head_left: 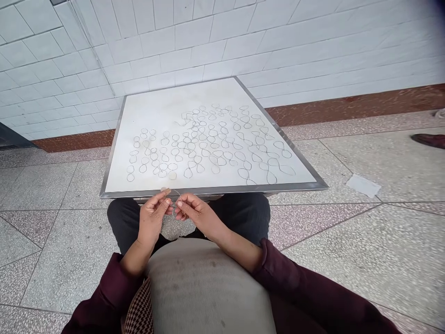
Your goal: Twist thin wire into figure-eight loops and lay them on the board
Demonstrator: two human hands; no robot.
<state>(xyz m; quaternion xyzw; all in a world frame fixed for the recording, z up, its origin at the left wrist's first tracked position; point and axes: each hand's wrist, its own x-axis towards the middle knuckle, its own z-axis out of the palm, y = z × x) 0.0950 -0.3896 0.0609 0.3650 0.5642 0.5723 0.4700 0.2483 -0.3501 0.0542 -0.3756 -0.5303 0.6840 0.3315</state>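
A thin bent wire (178, 192) arcs between my two hands just in front of the table's near edge. My left hand (155, 211) pinches it between thumb and fingers. On the other side, my right hand (196, 211) also grips the wire with thumb and forefinger, and the fingertips of both hands are close together. Part of the wire is hidden behind the fingers. Beyond my hands, many wire figure-eight loops (215, 139) lie spread over the white tabletop (156, 106), smaller ones at the left and larger ones at the right.
A grey metal rim (215, 190) borders the table, which stands near a white tiled wall (194, 37). My knees are under its near edge. On the speckled floor to the right lies a white paper (363, 185), with a dark shoe (429, 140) farther off.
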